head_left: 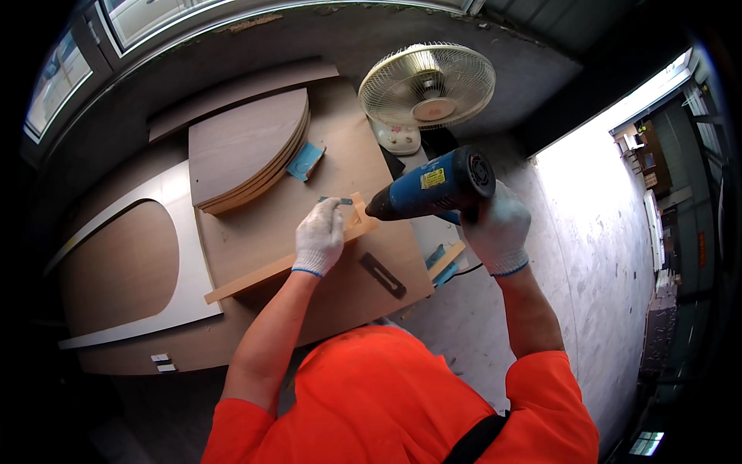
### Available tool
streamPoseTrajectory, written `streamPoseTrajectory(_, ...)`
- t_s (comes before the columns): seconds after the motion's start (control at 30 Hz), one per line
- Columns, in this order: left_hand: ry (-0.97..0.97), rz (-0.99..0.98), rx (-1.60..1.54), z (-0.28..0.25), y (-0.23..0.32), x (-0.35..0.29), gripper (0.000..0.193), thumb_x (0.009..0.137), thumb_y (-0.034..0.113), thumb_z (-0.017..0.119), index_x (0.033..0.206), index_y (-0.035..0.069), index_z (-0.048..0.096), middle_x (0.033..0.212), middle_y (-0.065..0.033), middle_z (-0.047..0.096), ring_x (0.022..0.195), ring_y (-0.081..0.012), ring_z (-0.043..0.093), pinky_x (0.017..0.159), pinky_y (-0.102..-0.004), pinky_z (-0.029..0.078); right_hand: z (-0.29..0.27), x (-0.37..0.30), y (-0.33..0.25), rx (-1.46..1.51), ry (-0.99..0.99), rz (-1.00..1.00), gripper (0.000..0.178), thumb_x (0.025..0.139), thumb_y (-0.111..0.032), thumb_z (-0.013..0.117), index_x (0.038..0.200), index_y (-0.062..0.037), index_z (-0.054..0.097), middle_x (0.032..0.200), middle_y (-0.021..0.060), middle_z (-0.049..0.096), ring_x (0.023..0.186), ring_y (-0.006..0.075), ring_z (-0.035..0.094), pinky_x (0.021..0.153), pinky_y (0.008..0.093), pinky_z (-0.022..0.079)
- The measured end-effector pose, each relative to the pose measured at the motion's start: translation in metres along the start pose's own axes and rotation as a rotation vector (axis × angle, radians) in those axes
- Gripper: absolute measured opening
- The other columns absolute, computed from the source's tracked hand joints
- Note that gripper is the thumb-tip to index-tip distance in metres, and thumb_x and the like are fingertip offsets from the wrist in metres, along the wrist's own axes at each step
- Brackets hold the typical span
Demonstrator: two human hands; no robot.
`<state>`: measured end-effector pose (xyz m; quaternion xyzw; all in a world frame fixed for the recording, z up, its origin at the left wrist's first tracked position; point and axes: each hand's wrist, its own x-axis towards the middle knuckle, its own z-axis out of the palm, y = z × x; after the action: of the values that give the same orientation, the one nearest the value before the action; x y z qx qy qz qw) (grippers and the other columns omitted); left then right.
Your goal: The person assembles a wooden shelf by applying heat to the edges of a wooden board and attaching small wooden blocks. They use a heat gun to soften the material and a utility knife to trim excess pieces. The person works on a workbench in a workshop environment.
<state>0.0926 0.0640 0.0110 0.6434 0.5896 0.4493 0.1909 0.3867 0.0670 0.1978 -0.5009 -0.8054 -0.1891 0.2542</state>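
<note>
My right hand (498,228), in a white knit glove with a blue cuff edge, is wrapped round the handle of a blue heat gun (425,184). Its dark nozzle points left, close to the end of a wooden edge strip (263,277) on the table. My left hand (321,236), gloved alike, is closed over that strip near its right end. A small flat blue-grey piece (335,201) shows at its fingertips; its kind is hard to tell. Just past the fingers, a short pale wooden piece (358,207) stands up at the strip's end.
The wooden table (340,116) carries a stack of curved boards (247,147), a blue packet (306,161), a white frame panel (189,255) with a rounded cutout, and a dark slotted plate (382,275). An electric fan (427,85) stands beyond. Concrete floor (587,255) lies to the right.
</note>
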Motion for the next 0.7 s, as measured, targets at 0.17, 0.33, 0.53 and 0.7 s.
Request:
streamPoseTrajectory(0.17,0.012,-0.002,-0.007,0.0004,-0.0021,-0.0009,0.024,0.107,0.014,0.061,0.125,0.001,0.072,0.115,-0.0212,0.078,0.107,-0.0392,0.077,0.095,-0.0458,0.06,0.0,-0.0015,-0.003,0.022,0.0,-0.001,0.028,0.071,-0.007,0.084,0.088,-0.0094,0.062,0.081,0.0106,0.062,0.072,0.0366,0.066,0.064,0.0496,0.052)
streamPoseTrajectory(0.33,0.006,0.001,0.006,0.0011,-0.0023,0.0007,0.024,0.108,0.014,0.061,0.125,0.001,0.072,0.114,-0.0217,0.078,0.107,-0.0392,0.077,0.095,-0.0453,0.061,-0.0022,0.0008,-0.0066,0.038,-0.03,-0.025,0.029,0.071,-0.008,0.085,0.088,-0.0095,0.063,0.081,0.0102,0.062,0.072,0.0359,0.066,0.064,0.0497,0.051)
streamPoseTrajectory(0.53,0.004,0.009,0.013,0.0007,-0.0036,0.0001,0.024,0.108,0.014,0.061,0.125,0.001,0.072,0.114,-0.0216,0.078,0.107,-0.0394,0.077,0.095,-0.0456,0.061,-0.0007,-0.0003,-0.0063,0.081,-0.032,-0.036,0.028,0.071,-0.008,0.085,0.088,-0.0098,0.063,0.082,0.0094,0.063,0.073,0.0366,0.066,0.065,0.0497,0.051)
streamPoseTrajectory(0.7,-0.006,0.012,0.021,0.0022,-0.0032,0.0004,0.024,0.107,0.014,0.061,0.125,0.002,0.072,0.115,-0.0212,0.078,0.107,-0.0392,0.077,0.095,-0.0456,0.06,0.0015,-0.0081,-0.0032,0.007,-0.015,0.052,0.027,0.071,-0.007,0.084,0.088,-0.0101,0.063,0.083,0.0096,0.064,0.074,0.0369,0.067,0.066,0.0494,0.052)
